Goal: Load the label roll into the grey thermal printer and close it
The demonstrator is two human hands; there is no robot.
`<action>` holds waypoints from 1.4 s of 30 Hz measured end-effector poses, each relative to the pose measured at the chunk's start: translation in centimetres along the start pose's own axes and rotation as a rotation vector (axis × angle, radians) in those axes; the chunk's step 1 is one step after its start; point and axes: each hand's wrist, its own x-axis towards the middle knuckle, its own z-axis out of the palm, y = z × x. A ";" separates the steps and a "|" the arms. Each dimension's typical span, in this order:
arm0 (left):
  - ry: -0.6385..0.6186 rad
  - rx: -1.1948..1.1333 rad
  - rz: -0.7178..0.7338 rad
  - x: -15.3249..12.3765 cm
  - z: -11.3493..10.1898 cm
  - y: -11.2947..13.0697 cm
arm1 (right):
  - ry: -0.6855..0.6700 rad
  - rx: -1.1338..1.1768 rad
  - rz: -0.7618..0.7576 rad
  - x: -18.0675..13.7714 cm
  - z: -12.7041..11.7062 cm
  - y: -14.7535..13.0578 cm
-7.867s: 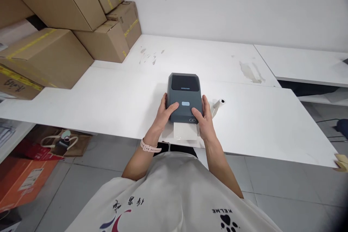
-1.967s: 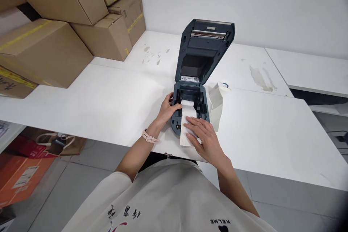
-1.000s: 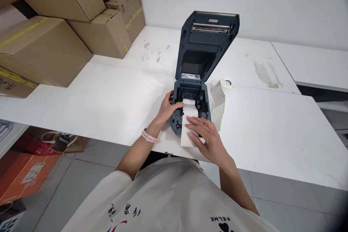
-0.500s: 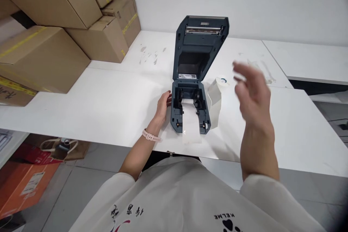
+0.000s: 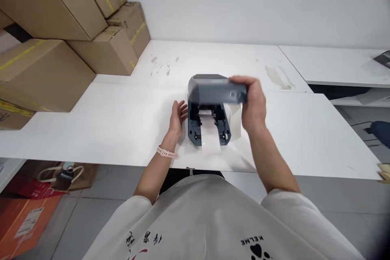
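Note:
A dark blue-grey label printer (image 5: pixel 193 132) stands on the white table, its lid (image 5: pixel 213 90) partly lowered over the base and blurred by motion. My right hand (image 5: pixel 254 103) grips the lid's right front corner. Out of the printer's front runs a strip of white label paper (image 5: pixel 211 138), lying flat over the front edge. On the printer's left side, my left hand (image 5: pixel 177 118) is open with fingers spread, close to the casing; whether it touches is unclear. Another length of paper (image 5: pixel 235 124) lies to the right of the printer, partly hidden by my right hand and the lid.
Cardboard boxes (image 5: pixel 45 75) with yellow tape are stacked at the left of the white table (image 5: pixel 128 130). A white wall (image 5: pixel 228 4) rises behind it. Below on the left are an orange box (image 5: pixel 27 223) and a paper bag (image 5: pixel 87 174). A dark object (image 5: pixel 383 60) lies far right.
My right hand has moved left from the air and taken hold of the printer lid, which has swung from upright down towards the base. My left hand stays by the printer's side.

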 end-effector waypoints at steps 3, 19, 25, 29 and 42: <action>-0.036 0.068 0.120 -1.9 0.3 1.0 | -0.082 0.078 0.109 -5.1 -0.2 -2.2; -0.039 0.173 0.198 -8.4 2.5 -1.5 | -0.093 -0.033 0.085 -9.9 2.5 -1.6; 0.291 0.349 0.259 -13.6 1.7 -4.4 | -0.065 -0.042 0.077 -10.0 2.4 -1.7; -0.106 0.280 -0.058 -14.7 2.1 -4.3 | -0.052 0.006 0.073 -10.2 2.3 -1.6; -0.390 0.510 -0.029 -12.8 0.7 -2.3 | -0.148 -0.286 -0.041 -10.0 1.8 -1.0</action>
